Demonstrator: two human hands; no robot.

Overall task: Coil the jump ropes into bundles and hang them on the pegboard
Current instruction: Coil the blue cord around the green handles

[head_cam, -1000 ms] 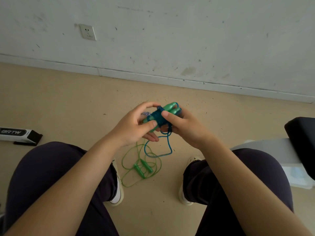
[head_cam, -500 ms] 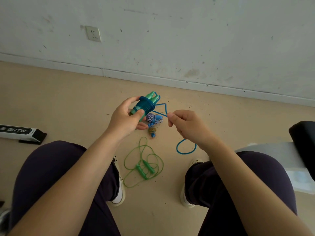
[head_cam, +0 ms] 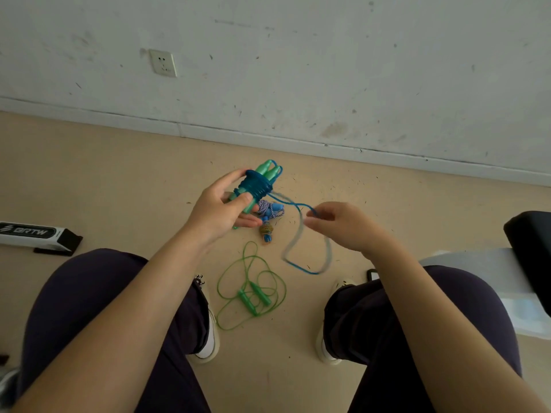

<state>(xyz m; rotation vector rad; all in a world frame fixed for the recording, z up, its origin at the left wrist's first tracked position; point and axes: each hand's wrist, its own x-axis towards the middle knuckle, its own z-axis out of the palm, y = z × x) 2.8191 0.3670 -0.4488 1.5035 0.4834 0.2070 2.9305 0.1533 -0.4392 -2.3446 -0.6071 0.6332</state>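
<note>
Loose rope (head_cam: 250, 293) on floor (head_cam: 119, 180) between shoes (head_cam: 208, 338)

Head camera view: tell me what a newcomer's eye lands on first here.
First the teal-handled rope bundle at mid-frame, gripped by the left hand, with its blue cord wound tight around the handles. Next the loose blue tail, blurred, looping down from the right hand, whose fingers pinch it. On the floor between the shoes lies an uncoiled green jump rope, and a braided rope bundle sits just beyond it.
</note>
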